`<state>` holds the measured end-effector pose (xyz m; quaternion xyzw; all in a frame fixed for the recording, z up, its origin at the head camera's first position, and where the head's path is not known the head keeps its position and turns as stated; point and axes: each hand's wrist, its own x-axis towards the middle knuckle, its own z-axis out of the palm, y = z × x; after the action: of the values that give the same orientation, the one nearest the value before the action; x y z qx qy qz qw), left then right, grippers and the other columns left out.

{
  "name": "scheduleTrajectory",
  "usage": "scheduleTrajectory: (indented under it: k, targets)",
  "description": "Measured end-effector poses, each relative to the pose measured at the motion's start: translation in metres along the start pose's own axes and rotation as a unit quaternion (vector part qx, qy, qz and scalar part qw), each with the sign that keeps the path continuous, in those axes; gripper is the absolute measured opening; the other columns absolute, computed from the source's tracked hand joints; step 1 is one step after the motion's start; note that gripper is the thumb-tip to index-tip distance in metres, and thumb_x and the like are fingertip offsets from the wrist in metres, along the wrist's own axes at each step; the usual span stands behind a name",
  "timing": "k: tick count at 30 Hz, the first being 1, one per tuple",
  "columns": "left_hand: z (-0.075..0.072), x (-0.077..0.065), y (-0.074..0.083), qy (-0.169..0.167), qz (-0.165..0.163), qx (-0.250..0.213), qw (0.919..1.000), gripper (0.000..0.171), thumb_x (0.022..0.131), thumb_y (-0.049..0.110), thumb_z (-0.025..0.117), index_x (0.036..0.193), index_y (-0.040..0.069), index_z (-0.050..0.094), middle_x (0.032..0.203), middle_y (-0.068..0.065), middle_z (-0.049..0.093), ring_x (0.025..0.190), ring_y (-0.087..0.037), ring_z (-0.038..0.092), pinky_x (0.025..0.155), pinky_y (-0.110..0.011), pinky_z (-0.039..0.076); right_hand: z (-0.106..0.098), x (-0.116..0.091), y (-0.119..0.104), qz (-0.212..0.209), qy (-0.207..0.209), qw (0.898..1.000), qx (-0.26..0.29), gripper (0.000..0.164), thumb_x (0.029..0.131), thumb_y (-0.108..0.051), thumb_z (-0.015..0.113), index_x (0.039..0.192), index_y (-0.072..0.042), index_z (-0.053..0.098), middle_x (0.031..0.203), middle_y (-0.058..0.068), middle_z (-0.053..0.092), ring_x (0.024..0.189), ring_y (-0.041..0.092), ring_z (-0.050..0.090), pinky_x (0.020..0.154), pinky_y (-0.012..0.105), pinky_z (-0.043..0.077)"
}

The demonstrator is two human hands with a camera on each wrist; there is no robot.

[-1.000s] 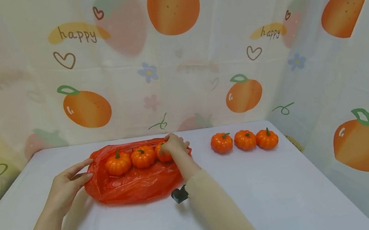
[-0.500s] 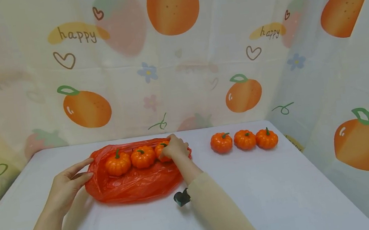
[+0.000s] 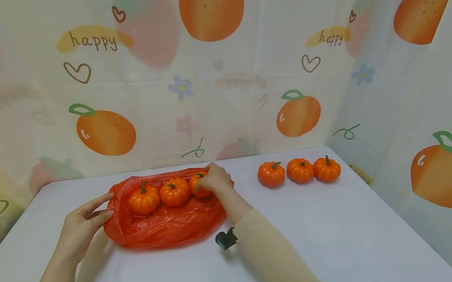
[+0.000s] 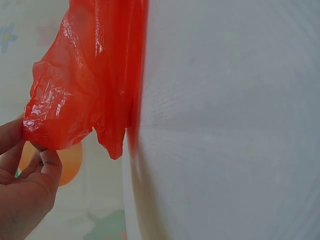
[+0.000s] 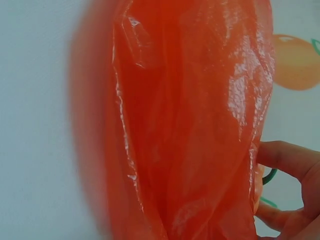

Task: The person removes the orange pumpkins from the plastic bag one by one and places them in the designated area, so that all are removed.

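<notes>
A red plastic bag lies on the white table with its mouth spread, and three small orange pumpkins sit in a row in it: a left pumpkin, a middle pumpkin and a right pumpkin. My left hand pinches the bag's left edge between thumb and fingers, as the left wrist view also shows. At the other end, my right hand grips the right pumpkin and partly covers it. In the right wrist view, the bag's film hides most of that pumpkin.
To the right of the bag, three more pumpkins stand in a line: one pumpkin, a second pumpkin and a third pumpkin. A fruit-printed curtain hangs behind the table and along its right side.
My right forearm and wrist have shifted slightly to the right, and more of the right pumpkin's stem shows. The left hand and the bag look almost the same.
</notes>
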<state>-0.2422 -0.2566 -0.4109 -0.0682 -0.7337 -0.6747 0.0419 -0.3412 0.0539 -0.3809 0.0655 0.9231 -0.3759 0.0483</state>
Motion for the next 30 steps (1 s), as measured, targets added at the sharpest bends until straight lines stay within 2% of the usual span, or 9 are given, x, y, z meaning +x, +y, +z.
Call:
scheduleTrajectory:
  k: [5,15,22,30]
  targets:
    - [0.000,0.000,0.000,0.000,0.000,0.000,1.0000,0.043,0.093,0.008,0.066,0.134,0.019,0.063,0.108,0.033,0.062,0.087,0.008,0.067,0.075,-0.007,0.053,-0.006,-0.005,0.001,-0.016,-0.003,1.000,0.011,0.065,0.070,-0.024,0.083,0.129,-0.009,0.059,0.129,0.012,0.063,0.116,0.035,0.055,0.100,0.046,0.047]
    - [-0.001,0.000,0.001,0.001,-0.003,0.003,1.0000,0.041,0.093,0.008,0.066,0.133,0.020,0.064,0.108,0.033,0.063,0.087,0.008,0.067,0.074,-0.007,0.053,-0.008,-0.007,0.000,-0.052,0.006,0.998,0.017,0.067,0.066,-0.022,0.086,0.127,-0.011,0.060,0.125,0.009,0.066,0.111,0.028,0.059,0.095,0.041,0.050]
    - [-0.001,-0.001,0.001,0.002,-0.003,0.005,1.0000,0.041,0.093,0.008,0.066,0.132,0.020,0.065,0.108,0.033,0.062,0.087,0.009,0.067,0.074,-0.007,0.053,-0.011,-0.011,-0.005,-0.070,0.009,0.997,0.038,0.067,0.067,-0.018,0.086,0.129,-0.015,0.061,0.132,0.008,0.063,0.119,0.029,0.059,0.103,0.044,0.048]
    - [0.000,0.000,0.001,0.003,-0.002,0.011,0.9999,0.041,0.093,0.008,0.066,0.133,0.020,0.064,0.108,0.034,0.061,0.086,0.009,0.067,0.074,-0.007,0.053,-0.013,-0.014,-0.005,-0.083,0.013,0.994,0.069,0.070,0.067,-0.015,0.086,0.131,-0.015,0.059,0.133,0.009,0.061,0.118,0.032,0.055,0.103,0.045,0.049]
